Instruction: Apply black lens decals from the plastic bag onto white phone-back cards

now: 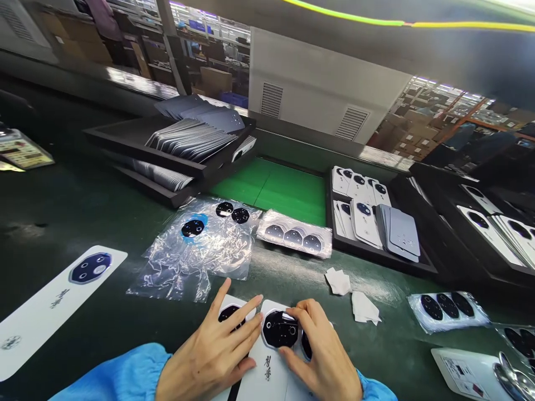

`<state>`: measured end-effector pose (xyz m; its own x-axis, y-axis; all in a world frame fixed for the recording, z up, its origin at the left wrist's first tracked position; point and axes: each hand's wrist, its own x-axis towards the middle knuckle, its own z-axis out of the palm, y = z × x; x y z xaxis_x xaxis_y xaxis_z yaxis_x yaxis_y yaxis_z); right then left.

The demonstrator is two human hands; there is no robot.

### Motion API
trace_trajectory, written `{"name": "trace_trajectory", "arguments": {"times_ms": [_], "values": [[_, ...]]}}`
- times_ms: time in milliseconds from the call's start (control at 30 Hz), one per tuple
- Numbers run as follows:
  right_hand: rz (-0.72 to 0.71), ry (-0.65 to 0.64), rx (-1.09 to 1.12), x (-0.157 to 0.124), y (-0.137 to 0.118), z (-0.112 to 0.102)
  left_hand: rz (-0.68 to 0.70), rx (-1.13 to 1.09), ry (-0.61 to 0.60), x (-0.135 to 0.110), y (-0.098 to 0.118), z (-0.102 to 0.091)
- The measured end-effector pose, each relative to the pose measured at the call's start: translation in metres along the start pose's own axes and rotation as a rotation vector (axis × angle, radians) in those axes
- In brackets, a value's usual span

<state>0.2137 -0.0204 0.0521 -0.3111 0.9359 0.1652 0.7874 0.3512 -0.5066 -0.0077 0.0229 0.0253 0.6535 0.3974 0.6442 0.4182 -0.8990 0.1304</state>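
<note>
White phone back panels (253, 373) lie side by side in front of me, with dark writing on the middle one. On that panel sits a black octagonal camera lens cover (278, 329) with a small white tab near its top edge. My left hand (217, 348) rests on the panels, fingers stretched and spread, its fingertips by the cover's left side. My right hand (321, 351) has thumb and index finger bent around the cover's right edge, gripping it. Part of another dark cover (307, 345) shows beneath the right hand. The panels' lower ends leave the frame.
Loose black lens covers lie on a crumpled clear plastic bag (221, 253). Beside it is a packed lens cover strip (295, 234). Trays of panels (363, 236) stand at right; stacked trays (146, 150) at left. White paper scraps (337, 281) and a long white panel (62, 306) flank my hands.
</note>
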Motion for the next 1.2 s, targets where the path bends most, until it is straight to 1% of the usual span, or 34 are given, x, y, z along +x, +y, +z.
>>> {"name": "trace_trajectory", "arguments": {"times_ms": [200, 267, 467, 733, 900, 1200], "values": [[0.01, -0.036, 0.029, 0.006, -0.0013, 0.0058, -0.011, 0.006, -0.012, 0.0026, -0.0001, -0.003], [0.012, -0.046, 0.041, 0.0071, -0.0017, 0.0067, -0.01, 0.001, 0.0, 0.0026, -0.0002, -0.0029], [0.009, -0.045, 0.052, 0.0094, -0.0025, 0.0088, -0.012, -0.025, 0.005, -0.0017, -0.0019, 0.0011], [0.034, -0.055, 0.069, 0.0076, -0.0034, 0.0086, -0.026, -0.045, 0.009, -0.0011, -0.0011, 0.0024], [0.056, -0.067, 0.055, 0.0077, -0.0045, 0.0102, -0.035, -0.056, 0.038, 0.0019, -0.0006, 0.0016], [0.093, -0.104, 0.006, 0.0098, -0.0095, 0.0087, -0.023, -0.049, 0.026, -0.0017, -0.0004, 0.0018]]}}
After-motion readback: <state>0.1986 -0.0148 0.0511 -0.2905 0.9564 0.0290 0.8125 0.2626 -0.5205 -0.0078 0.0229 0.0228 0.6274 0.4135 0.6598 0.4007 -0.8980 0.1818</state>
